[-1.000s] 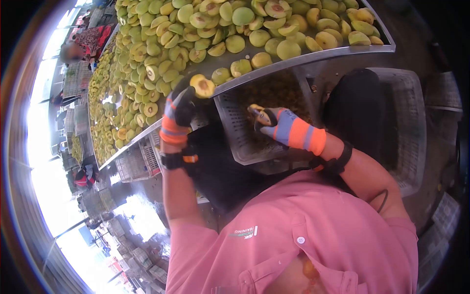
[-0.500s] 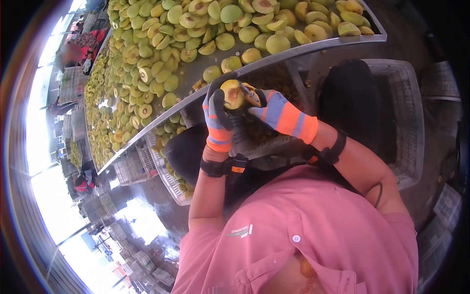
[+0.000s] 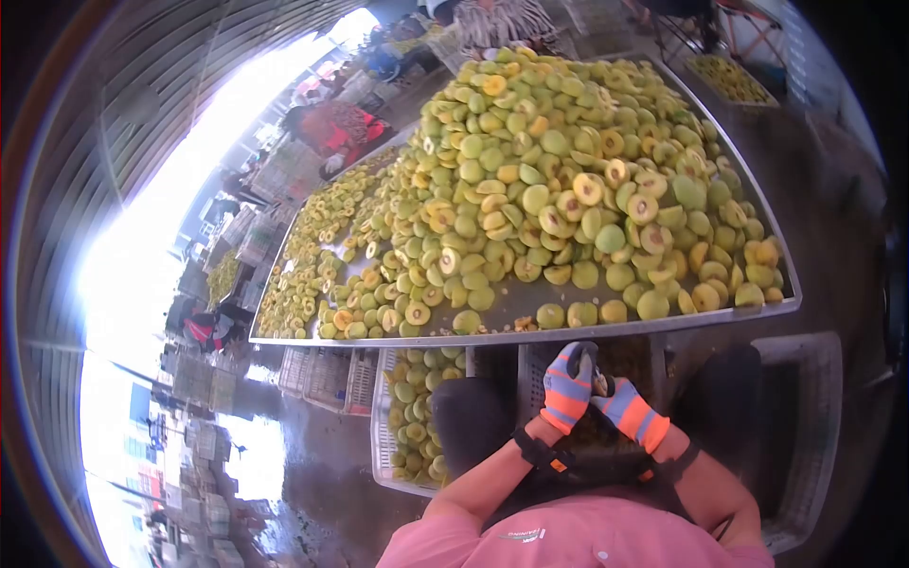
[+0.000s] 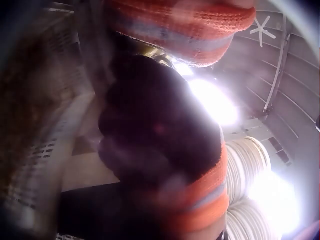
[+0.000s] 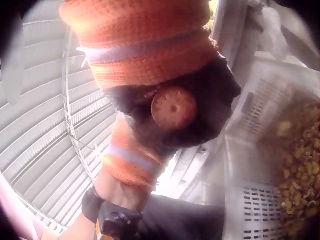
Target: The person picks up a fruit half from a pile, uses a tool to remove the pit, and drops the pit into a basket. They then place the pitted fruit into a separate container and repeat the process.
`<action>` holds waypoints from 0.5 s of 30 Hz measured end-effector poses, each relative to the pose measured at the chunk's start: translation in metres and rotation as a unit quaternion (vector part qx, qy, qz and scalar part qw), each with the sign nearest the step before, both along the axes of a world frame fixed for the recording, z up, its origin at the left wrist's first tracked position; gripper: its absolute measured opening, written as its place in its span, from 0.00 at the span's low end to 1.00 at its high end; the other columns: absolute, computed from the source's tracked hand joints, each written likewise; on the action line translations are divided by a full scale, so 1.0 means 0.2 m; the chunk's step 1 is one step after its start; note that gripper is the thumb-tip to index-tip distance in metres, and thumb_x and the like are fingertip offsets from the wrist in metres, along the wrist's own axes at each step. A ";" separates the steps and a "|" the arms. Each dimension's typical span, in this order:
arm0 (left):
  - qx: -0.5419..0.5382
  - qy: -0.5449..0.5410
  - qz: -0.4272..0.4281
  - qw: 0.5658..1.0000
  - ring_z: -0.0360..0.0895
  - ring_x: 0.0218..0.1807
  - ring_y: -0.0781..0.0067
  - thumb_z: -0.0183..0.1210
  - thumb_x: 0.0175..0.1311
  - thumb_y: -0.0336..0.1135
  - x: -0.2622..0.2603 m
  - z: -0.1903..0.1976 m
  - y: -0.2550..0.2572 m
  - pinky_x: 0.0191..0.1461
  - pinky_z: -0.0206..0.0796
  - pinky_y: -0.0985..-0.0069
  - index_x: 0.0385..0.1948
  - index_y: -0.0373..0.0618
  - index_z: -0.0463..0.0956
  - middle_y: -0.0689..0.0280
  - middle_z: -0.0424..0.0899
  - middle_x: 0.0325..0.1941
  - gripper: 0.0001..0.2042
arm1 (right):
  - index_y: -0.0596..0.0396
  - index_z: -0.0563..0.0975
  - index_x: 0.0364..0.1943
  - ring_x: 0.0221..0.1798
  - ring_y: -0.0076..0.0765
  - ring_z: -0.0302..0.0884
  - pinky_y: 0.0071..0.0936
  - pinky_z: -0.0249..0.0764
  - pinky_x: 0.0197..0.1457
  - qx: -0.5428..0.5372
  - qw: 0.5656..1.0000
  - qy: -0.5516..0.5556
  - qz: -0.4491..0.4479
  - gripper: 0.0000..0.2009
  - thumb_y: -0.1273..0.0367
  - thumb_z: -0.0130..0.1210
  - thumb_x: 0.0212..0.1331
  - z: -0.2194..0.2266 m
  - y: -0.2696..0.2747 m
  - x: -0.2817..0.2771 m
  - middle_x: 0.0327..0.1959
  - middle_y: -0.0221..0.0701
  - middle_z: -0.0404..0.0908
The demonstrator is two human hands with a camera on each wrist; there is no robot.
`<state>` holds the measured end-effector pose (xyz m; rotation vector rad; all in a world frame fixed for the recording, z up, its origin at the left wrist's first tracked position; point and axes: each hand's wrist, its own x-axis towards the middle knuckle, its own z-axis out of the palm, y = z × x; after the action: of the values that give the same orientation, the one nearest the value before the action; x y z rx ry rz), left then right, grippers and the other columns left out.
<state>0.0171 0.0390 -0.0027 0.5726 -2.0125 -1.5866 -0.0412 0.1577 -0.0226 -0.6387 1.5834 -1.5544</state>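
Note:
Both gloved hands meet above a crate in front of the table. The left hand curls round a stone-fruit half, mostly hidden now; a yellow sliver of the fruit half shows between the gloves in the left wrist view. Close against it, the right hand grips a pitting tool. Only the round brown handle end of the pitting tool shows clearly, in the dark palm; its working end is hidden by the hands. Green-yellow fruit halves are heaped on the metal-edged table ahead.
Below the hands, a white crate contains small brownish-yellow pieces. A crate of fruit stands left of the person's knee, and another pale crate to the right. Other people, including one in red, are beyond the table.
The left hand brought a fruit half from the table's edge to the tool in the right hand. Both hands stay together over the crate, while the head view has tilted up and turned.

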 end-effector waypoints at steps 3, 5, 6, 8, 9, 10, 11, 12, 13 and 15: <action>-0.098 0.009 -0.008 0.995 0.78 0.39 0.74 0.52 0.63 0.23 0.02 0.04 -0.02 0.44 0.70 0.76 0.43 0.36 0.78 0.61 0.82 0.37 0.09 | 0.58 0.80 0.44 0.39 0.18 0.73 0.23 0.72 0.41 0.021 0.995 -0.086 0.054 0.12 0.68 0.61 0.57 0.08 0.01 -0.03 0.35 0.24 0.81; -0.166 0.019 -0.050 0.985 0.79 0.39 0.70 0.52 0.62 0.22 0.03 0.08 -0.06 0.44 0.71 0.75 0.42 0.36 0.78 0.59 0.82 0.37 0.09 | 0.57 0.80 0.44 0.40 0.17 0.72 0.22 0.71 0.41 -0.003 0.987 -0.125 0.101 0.12 0.67 0.61 0.57 0.14 0.05 -0.06 0.36 0.22 0.81; -0.209 0.016 -0.062 0.976 0.81 0.40 0.61 0.52 0.60 0.21 0.03 0.11 -0.07 0.44 0.72 0.73 0.41 0.35 0.78 0.56 0.82 0.37 0.09 | 0.56 0.80 0.45 0.40 0.17 0.72 0.22 0.71 0.42 -0.018 0.989 -0.109 0.100 0.12 0.67 0.61 0.57 0.12 0.06 -0.06 0.36 0.21 0.80; -0.229 0.017 -0.074 0.971 0.81 0.40 0.58 0.52 0.59 0.21 0.05 0.17 -0.07 0.43 0.72 0.71 0.41 0.35 0.78 0.54 0.81 0.37 0.10 | 0.55 0.80 0.45 0.41 0.16 0.71 0.21 0.70 0.43 -0.052 0.991 -0.077 0.095 0.12 0.67 0.61 0.58 0.08 0.04 -0.04 0.37 0.19 0.80; -0.239 0.017 -0.082 0.967 0.81 0.40 0.56 0.52 0.58 0.20 0.05 0.18 -0.07 0.43 0.73 0.71 0.41 0.35 0.78 0.54 0.81 0.38 0.10 | 0.55 0.80 0.45 0.41 0.16 0.71 0.20 0.70 0.44 -0.055 0.992 -0.074 0.086 0.12 0.68 0.61 0.58 0.08 0.03 -0.04 0.37 0.19 0.80; -0.247 0.021 -0.080 0.965 0.81 0.40 0.55 0.52 0.58 0.20 0.05 0.18 -0.07 0.43 0.73 0.71 0.41 0.35 0.77 0.54 0.81 0.37 0.11 | 0.55 0.80 0.45 0.42 0.16 0.71 0.20 0.70 0.45 -0.057 0.993 -0.072 0.076 0.12 0.68 0.61 0.58 0.07 0.02 -0.02 0.37 0.19 0.80; -0.252 0.023 -0.076 0.964 0.80 0.39 0.54 0.52 0.58 0.20 0.06 0.17 -0.06 0.43 0.73 0.70 0.41 0.36 0.77 0.53 0.80 0.37 0.11 | 0.54 0.80 0.45 0.42 0.15 0.70 0.20 0.70 0.45 -0.056 0.993 -0.073 0.068 0.12 0.68 0.62 0.58 0.06 0.02 0.00 0.38 0.18 0.80; -0.256 0.024 -0.071 0.964 0.80 0.39 0.53 0.52 0.57 0.21 0.07 0.16 -0.06 0.42 0.73 0.70 0.41 0.36 0.77 0.53 0.80 0.37 0.11 | 0.55 0.80 0.45 0.43 0.17 0.72 0.22 0.70 0.47 -0.051 0.994 -0.069 0.068 0.13 0.68 0.62 0.57 0.06 0.03 0.01 0.39 0.21 0.81; -0.255 0.024 -0.068 0.964 0.80 0.39 0.52 0.52 0.57 0.21 0.06 0.16 -0.05 0.42 0.73 0.70 0.41 0.36 0.77 0.53 0.80 0.37 0.11 | 0.55 0.80 0.45 0.45 0.18 0.73 0.23 0.71 0.48 -0.045 0.995 -0.064 0.069 0.13 0.68 0.62 0.56 0.06 0.03 0.00 0.40 0.23 0.82; -0.246 0.018 -0.056 0.967 0.80 0.39 0.52 0.53 0.57 0.22 0.07 0.16 -0.04 0.42 0.72 0.69 0.42 0.37 0.77 0.53 0.80 0.37 0.11 | 0.55 0.80 0.45 0.45 0.19 0.74 0.25 0.72 0.48 -0.017 0.995 -0.067 0.078 0.13 0.69 0.63 0.55 0.09 0.05 -0.01 0.41 0.25 0.83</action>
<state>0.0318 0.0311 0.0286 0.2390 -2.3275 -1.0754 -0.0429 0.1677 -0.0049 -0.6470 1.3767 -1.4786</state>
